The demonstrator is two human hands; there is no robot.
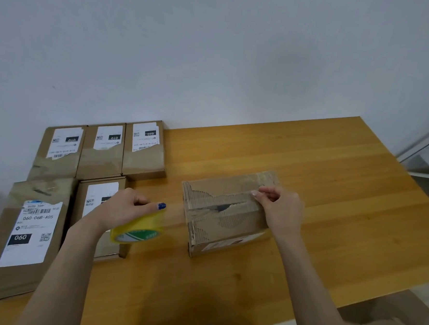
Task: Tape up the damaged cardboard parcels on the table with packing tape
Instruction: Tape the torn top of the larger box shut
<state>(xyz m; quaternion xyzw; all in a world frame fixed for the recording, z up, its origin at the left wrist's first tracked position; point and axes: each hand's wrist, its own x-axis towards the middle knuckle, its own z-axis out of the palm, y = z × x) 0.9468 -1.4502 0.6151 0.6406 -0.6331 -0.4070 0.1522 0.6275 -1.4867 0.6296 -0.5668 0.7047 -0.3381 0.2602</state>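
A torn box (226,214) sits right of centre on the tabletop (322,154). The right hand (282,209) has its grip pinched on the tape end (247,195) at the box's top. Left of centre, the left hand (126,207) has its grip clamped round the yellow tape roll (139,229). Labelled parcels (144,148) lie at the far left.

A wooden table (309,155) stands against a plain pale wall (190,47).
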